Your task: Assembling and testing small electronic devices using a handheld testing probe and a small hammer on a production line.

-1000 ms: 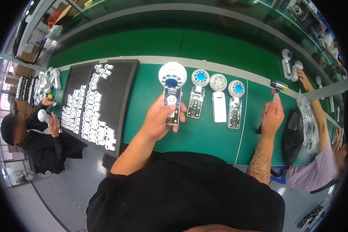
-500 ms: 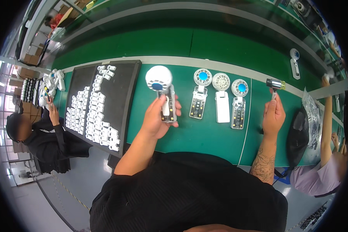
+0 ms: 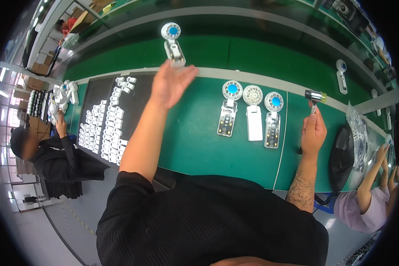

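Our left hand (image 3: pixel 170 84) is open, fingers spread, just below a white handheld fan (image 3: pixel 172 43) w/ blue hub on the green belt. Our right hand (image 3: pixel 314 129) grips an electric screwdriver (image 3: pixel 314 96) upright, near three more fans (image 3: pixel 252 113) on the surface (image 3: pixel 195 142).

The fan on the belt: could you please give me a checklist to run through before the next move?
1. Left hand open and holding nothing: ok.
2. Fan clear of the left fingertips: cannot tell, they nearly meet in the picture.
3. Right hand closed on the screwdriver: ok.
4. Three fans lying in a row on the bench, between the hands: ok.
5. Tray of white parts beside the left arm, probably within reach: ok.
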`<state>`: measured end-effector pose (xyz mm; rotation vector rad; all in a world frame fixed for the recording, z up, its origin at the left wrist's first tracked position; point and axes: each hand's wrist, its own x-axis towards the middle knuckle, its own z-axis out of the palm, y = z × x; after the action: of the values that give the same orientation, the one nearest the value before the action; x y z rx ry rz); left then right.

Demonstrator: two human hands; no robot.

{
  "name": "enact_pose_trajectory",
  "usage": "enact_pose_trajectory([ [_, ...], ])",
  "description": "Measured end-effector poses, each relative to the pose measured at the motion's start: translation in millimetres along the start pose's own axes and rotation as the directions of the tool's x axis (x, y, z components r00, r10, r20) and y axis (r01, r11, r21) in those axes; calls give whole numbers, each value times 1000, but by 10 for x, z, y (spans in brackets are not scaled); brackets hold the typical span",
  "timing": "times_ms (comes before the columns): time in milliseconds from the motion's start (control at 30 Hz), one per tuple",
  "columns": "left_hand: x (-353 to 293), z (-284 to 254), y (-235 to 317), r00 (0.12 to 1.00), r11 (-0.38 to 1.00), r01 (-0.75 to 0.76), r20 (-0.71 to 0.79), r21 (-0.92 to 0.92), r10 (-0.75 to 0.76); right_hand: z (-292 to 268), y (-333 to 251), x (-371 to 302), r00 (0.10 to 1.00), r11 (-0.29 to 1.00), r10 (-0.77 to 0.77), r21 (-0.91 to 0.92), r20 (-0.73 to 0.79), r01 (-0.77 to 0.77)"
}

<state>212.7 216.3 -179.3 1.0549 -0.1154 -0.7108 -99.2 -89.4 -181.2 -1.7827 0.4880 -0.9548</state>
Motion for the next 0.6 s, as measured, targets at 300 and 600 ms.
enact_pose_trajectory([
  [300, -635, 751, -586, 993, -62, -119, 121, 991, 14, 54, 33, 36, 999, 999, 42, -6, -5, -42],
  [600, -529, 284, -622, 932, 493, 17, 164, 870, -322, 50, 116, 63, 997, 999, 28, -22, 66, -26],
])
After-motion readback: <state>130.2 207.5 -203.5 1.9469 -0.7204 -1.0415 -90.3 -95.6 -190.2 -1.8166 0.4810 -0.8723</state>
